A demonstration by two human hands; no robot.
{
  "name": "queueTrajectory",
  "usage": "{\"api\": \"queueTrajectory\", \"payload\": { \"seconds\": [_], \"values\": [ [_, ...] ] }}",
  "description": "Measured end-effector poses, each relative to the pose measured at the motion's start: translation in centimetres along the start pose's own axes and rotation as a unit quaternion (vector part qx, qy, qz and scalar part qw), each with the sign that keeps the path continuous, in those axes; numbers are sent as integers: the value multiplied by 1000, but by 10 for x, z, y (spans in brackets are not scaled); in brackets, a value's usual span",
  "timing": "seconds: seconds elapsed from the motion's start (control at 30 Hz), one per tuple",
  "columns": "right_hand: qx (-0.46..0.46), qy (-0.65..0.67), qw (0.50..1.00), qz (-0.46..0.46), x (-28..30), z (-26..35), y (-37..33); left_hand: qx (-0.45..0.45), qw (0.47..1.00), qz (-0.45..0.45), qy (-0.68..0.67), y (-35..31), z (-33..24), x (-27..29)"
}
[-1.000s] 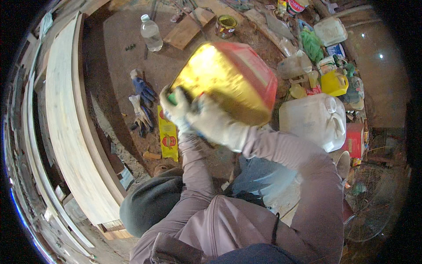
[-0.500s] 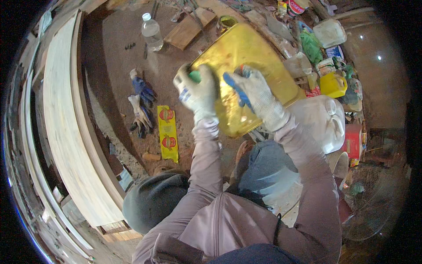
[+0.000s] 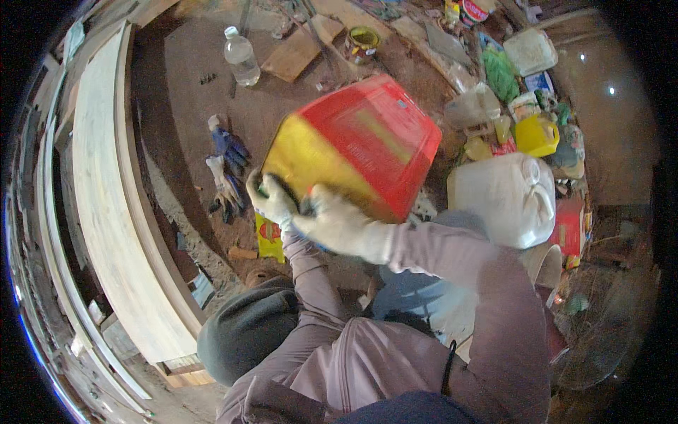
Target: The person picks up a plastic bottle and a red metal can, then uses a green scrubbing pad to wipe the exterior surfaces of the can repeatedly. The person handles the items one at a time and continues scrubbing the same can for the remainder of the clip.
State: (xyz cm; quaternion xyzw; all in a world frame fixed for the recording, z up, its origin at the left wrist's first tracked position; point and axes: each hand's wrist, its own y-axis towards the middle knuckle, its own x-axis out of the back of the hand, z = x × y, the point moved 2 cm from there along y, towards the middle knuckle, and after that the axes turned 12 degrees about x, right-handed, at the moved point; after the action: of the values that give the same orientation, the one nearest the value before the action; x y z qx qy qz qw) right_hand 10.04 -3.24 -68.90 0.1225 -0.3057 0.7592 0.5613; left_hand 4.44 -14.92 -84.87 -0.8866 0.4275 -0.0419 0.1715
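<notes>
A large rectangular tin (image 3: 378, 138), red on its printed side and yellow on the face toward me, is tilted in front of my body. My left hand (image 3: 272, 205), in a whitish work glove, is closed at the tin's near left corner. A small green patch shows at its fingers; I cannot make out what it is. Just right of it, my right hand (image 3: 346, 222), gloved too, lies along the near yellow edge with curled, motion-blurred fingers. Its fingertips meet the left hand, and what they grip is partly hidden.
A yellow strip of packaging (image 3: 270, 240) and spare gloves (image 3: 226, 169) lie on the dirt floor at left. Beyond stand a water bottle (image 3: 241, 58), wooden board (image 3: 304, 48) and open can (image 3: 362, 44). A white jerrycan (image 3: 501, 198) is right; a long plank (image 3: 116, 191) runs left.
The tin has turned over and come nearer, so its red side now shows. Both hands have moved down and left, the right one across toward the left.
</notes>
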Motion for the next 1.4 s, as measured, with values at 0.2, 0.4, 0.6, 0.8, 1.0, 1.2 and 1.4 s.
{"api": "queueTrajectory", "payload": {
  "seconds": [0.2,0.4,0.6,0.8,1.0,1.2,1.4],
  "values": [
    [88,26,977,-191,105,1,21,-190,951,20,242,-53,-99,-105],
    [167,-40,969,-175,-1,7,3,-194,971,6,141,-2,-28,-26],
    [-17,-7,1000,24,-49,-9,-12,-31,998,-54,-31,-3,34,26],
    [53,249,958,-130,75,-14,16,-229,954,-34,190,-22,-58,-71],
    [134,-26,963,-234,31,9,18,-176,965,1,195,-15,-55,-60],
    [-17,-100,989,110,-52,1,-9,-70,997,-31,-32,4,35,35],
    [9,16,1000,-23,19,-7,5,-132,977,-80,144,-9,-30,-18]
  ]
}}
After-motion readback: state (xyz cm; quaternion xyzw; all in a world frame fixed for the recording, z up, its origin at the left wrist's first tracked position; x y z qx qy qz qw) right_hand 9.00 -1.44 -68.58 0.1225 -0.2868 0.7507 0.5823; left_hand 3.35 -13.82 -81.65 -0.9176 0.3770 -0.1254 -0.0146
